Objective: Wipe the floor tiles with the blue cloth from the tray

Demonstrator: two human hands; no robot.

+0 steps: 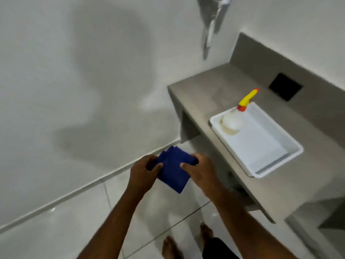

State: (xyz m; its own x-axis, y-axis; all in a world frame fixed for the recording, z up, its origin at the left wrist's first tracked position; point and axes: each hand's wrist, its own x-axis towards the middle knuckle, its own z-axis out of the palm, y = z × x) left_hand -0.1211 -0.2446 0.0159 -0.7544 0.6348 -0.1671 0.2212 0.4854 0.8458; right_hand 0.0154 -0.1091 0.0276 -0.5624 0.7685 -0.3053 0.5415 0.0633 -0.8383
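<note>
Blue cloth (172,171) between both hands, above floor tiles (74,221)

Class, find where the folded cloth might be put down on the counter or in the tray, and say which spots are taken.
The tray is bare floor except its far corner, where the spray bottle stands. The counter is free between the tray and its left end, and behind the tray up to the black square. Both hands hold the blue cloth.

No legible text or labels anywhere.
</note>
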